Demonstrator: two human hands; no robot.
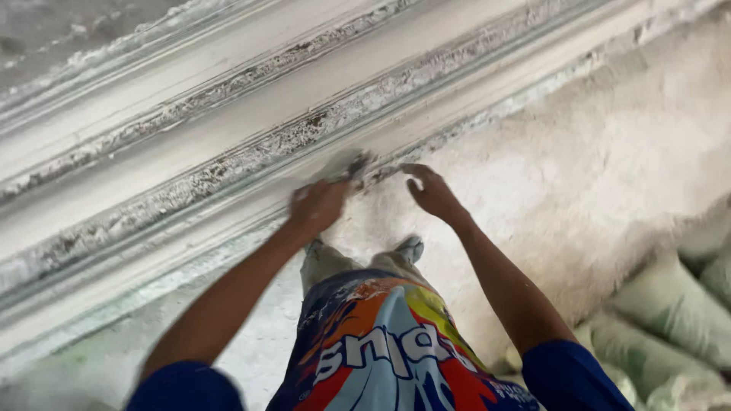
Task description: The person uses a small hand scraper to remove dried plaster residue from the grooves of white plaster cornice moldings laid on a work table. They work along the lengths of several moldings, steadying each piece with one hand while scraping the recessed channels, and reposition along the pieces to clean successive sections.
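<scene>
A long white plaster moulding (251,114) with ridged grooves runs diagonally across the view. My left hand (318,204) is closed around a small tool or pad (352,164) pressed against the moulding's lower edge; the tool is blurred. My right hand (431,192) reaches to the same edge just to the right, fingers curled and touching the white surface, holding nothing I can see. Both forearms stretch out from blue sleeves.
White plaster powder (594,175) covers the floor to the right of the moulding. Pale green sacks (670,312) are stacked at the lower right. My legs and shoes (410,247) stand close beside the moulding.
</scene>
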